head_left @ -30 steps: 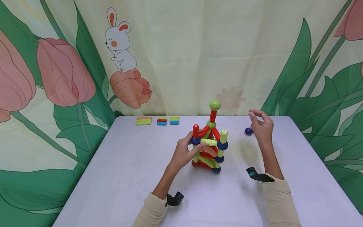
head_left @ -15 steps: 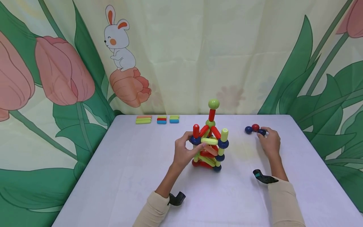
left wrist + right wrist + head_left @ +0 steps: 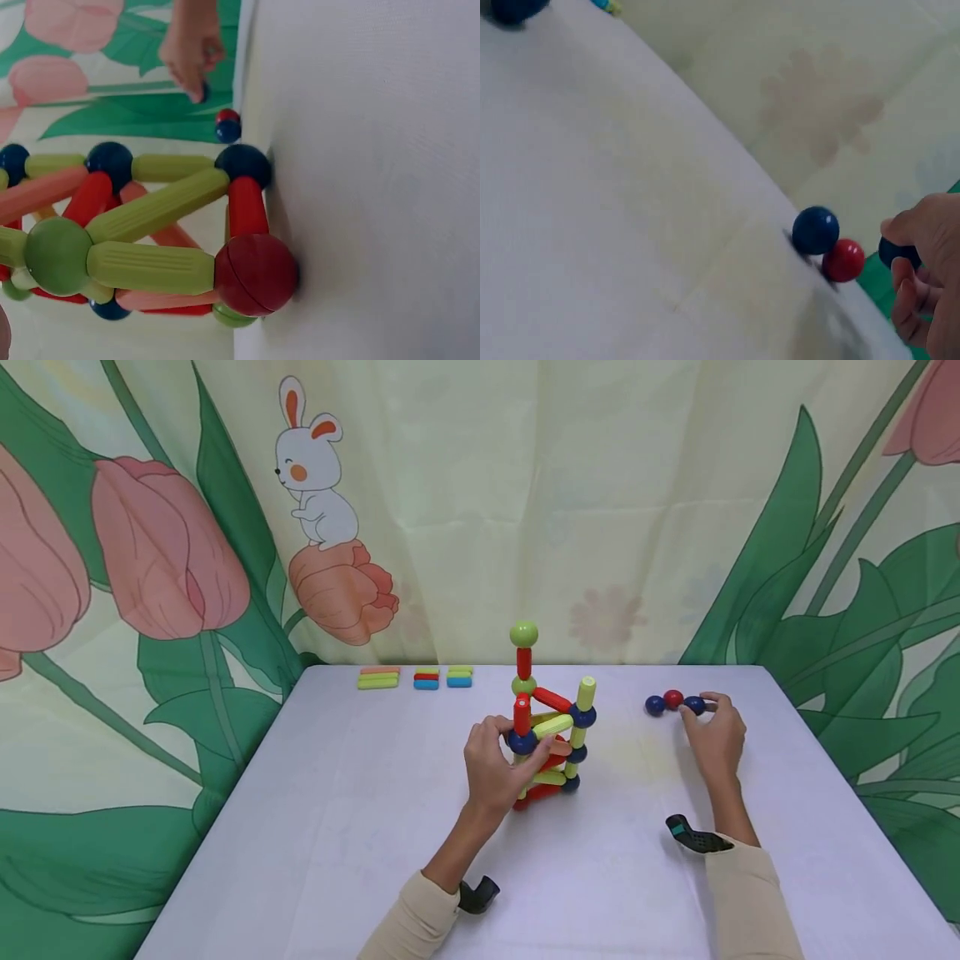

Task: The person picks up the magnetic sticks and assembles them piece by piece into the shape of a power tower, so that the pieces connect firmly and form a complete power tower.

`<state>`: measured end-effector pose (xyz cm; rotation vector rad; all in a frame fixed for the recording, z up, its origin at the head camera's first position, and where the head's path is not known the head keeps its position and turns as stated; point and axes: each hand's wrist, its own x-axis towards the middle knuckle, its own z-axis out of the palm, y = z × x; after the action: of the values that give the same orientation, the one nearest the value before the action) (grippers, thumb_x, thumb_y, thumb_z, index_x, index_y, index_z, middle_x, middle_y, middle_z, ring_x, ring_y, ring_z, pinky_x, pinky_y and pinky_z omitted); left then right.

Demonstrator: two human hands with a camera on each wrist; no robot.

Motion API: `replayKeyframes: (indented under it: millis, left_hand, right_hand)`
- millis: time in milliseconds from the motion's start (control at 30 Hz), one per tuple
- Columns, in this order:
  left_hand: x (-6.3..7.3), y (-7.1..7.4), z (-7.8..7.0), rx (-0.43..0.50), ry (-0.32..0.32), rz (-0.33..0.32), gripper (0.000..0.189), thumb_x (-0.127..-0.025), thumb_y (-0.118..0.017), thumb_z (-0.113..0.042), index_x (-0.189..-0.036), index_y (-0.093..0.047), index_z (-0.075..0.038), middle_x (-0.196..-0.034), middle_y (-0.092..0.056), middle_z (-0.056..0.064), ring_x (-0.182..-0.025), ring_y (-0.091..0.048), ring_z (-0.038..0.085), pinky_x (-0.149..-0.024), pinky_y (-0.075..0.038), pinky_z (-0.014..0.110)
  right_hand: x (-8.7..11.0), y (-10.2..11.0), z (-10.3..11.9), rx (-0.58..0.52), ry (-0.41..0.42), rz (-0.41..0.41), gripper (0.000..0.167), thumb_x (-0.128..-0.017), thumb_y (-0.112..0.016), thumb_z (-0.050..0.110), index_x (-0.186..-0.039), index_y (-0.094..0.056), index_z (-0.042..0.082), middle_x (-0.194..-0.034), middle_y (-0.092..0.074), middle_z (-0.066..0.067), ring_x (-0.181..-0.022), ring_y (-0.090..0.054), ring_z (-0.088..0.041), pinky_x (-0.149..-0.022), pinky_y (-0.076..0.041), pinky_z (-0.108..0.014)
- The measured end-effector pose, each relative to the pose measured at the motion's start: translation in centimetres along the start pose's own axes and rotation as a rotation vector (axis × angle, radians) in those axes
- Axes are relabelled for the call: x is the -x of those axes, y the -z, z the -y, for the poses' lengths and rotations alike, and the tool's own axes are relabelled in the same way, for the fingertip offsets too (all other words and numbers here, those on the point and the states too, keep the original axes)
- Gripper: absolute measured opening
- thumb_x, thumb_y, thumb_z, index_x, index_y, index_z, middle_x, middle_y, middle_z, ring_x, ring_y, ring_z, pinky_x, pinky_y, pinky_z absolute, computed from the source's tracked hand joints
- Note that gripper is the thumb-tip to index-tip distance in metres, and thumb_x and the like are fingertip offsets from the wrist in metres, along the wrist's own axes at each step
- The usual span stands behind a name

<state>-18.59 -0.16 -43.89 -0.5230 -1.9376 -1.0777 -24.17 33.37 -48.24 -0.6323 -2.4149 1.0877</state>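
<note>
My left hand (image 3: 495,768) grips the upper left part of a tower of magnetic sticks and balls, around a dark blue ball (image 3: 522,742). Red, green and orange sticks form the tower, and a green ball (image 3: 523,633) tops it on a red stick (image 3: 523,662). Close up in the left wrist view are the tower's red ball (image 3: 256,274) and green stick (image 3: 151,268) at its base. Over at the right, my right hand (image 3: 716,735) pinches a dark blue ball (image 3: 897,253) between thumb and fingers. Beside it lie a red ball (image 3: 673,699) and another dark blue ball (image 3: 655,705).
At the back left of the white table (image 3: 360,827) are three small stacks of sticks: orange and green (image 3: 378,682), one with red and blue (image 3: 426,683), and green and blue (image 3: 459,681). A printed curtain (image 3: 600,510) hangs behind the table's far edge.
The right hand has moved right and down to the loose balls and taken hold of a dark blue one. My left hand has turned the tower, and its top has shifted left.
</note>
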Motion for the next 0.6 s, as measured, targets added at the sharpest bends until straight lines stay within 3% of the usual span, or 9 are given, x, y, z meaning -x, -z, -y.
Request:
replayKeyframes:
  millis: [67,133,233,367,433,600]
  left_hand:
    - [0.1,-0.1,-0.3,-0.028,0.010,-0.007,0.046,-0.075,-0.084,-0.030,-0.095,-0.050,-0.007,-0.077,-0.061,0.004,-0.070,-0.056,0.014,-0.060,-0.046,0.023]
    - [0.1,-0.2,-0.6,-0.042,0.026,0.001,0.046,-0.076,-0.083,-0.030,-0.096,-0.049,-0.007,-0.077,-0.064,0.005,-0.069,-0.062,0.014,-0.061,-0.051,0.019]
    - [0.2,-0.3,-1.1,-0.040,0.044,0.028,0.045,-0.079,-0.082,-0.030,-0.098,-0.048,-0.007,-0.079,-0.068,0.006,-0.070,-0.070,0.015,-0.065,-0.055,0.017]
    - [0.1,-0.6,-1.7,-0.053,0.044,0.050,0.045,-0.079,-0.082,-0.029,-0.099,-0.048,-0.006,-0.083,-0.071,0.008,-0.077,-0.074,0.018,-0.068,-0.056,0.019]
    - [0.0,-0.6,-1.8,-0.067,0.032,0.055,0.046,-0.078,-0.083,-0.028,-0.098,-0.048,-0.006,-0.081,-0.071,0.008,-0.077,-0.074,0.018,-0.068,-0.056,0.019]
    - [0.0,-0.4,-1.7,-0.033,-0.004,0.085,0.049,-0.079,-0.081,-0.035,-0.101,-0.049,-0.005,-0.081,-0.070,0.007,-0.077,-0.073,0.017,-0.068,-0.055,0.017]
  right_hand:
    - [0.4,0.5,1.3,-0.071,0.052,-0.047,0.052,-0.096,-0.061,0.033,-0.139,-0.049,0.006,-0.133,-0.057,-0.021,-0.092,-0.056,-0.027,-0.077,-0.048,-0.031]
    - [0.9,1.1,3.1,-0.165,0.136,-0.073,0.050,-0.094,-0.063,0.034,-0.136,-0.052,0.008,-0.130,-0.059,-0.016,-0.072,-0.052,-0.015,-0.061,-0.042,-0.021]
    - [2.1,2.0,6.6,-0.341,0.288,-0.044,0.045,-0.093,-0.067,0.025,-0.133,-0.056,0.009,-0.120,-0.060,-0.004,-0.055,-0.045,-0.004,-0.048,-0.037,-0.013]
    - [4.0,3.0,11.4,-0.568,0.503,0.075,0.042,-0.091,-0.066,0.005,-0.132,-0.057,0.003,-0.113,-0.056,0.006,-0.057,-0.050,-0.003,-0.049,-0.040,-0.014]
    - [4.8,3.3,13.3,-0.662,0.593,0.141,0.042,-0.090,-0.064,-0.001,-0.131,-0.057,0.000,-0.112,-0.057,0.005,-0.059,-0.051,-0.005,-0.050,-0.041,-0.014]
    - [6.3,3.4,16.1,-0.740,0.757,0.261,0.043,-0.090,-0.063,-0.005,-0.132,-0.055,-0.002,-0.112,-0.060,0.001,-0.061,-0.054,-0.008,-0.055,-0.045,-0.014]
